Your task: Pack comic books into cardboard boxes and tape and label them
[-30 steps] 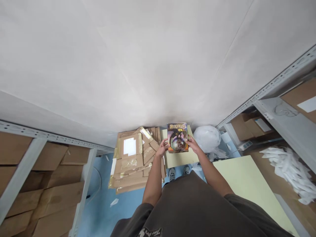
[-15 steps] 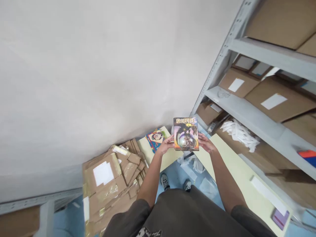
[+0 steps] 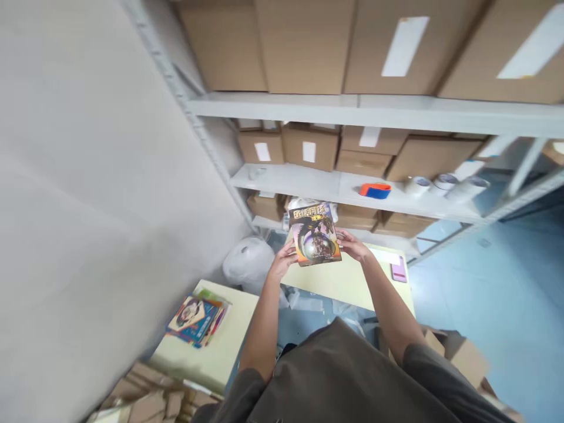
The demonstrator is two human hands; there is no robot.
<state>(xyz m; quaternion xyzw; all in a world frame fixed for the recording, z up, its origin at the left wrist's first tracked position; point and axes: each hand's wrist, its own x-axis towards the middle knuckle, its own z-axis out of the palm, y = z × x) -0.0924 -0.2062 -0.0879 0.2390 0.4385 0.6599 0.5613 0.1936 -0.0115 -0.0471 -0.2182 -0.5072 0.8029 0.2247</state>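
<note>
Between my two hands is a book (image 3: 315, 235) with a colourful cover, a dark winged figure above a pale sphere and large characters across the top. My left hand (image 3: 283, 261) is closed on its left edge, and my right hand (image 3: 352, 244) grips the right edge. Its front cover faces up toward me, slightly tilted. Beneath and behind it lies a long pale-yellow table (image 3: 339, 282). On a second pale table (image 3: 233, 311) to the left rests a stack of picture books (image 3: 196, 320).
Ahead stands a grey metal shelf (image 3: 304, 179) loaded with cardboard boxes (image 3: 304, 47). It also holds tape rolls (image 3: 418, 187) and an orange-and-blue item (image 3: 375, 190). A purple phone-like object (image 3: 399, 270) lies on the long table. A white bag (image 3: 248, 261) and flattened cardboard (image 3: 150, 393) are at left.
My view has swung right, from the wall to the shelf and long table. The book stays in both hands and now tilts slightly; the picture books now appear lower left.
</note>
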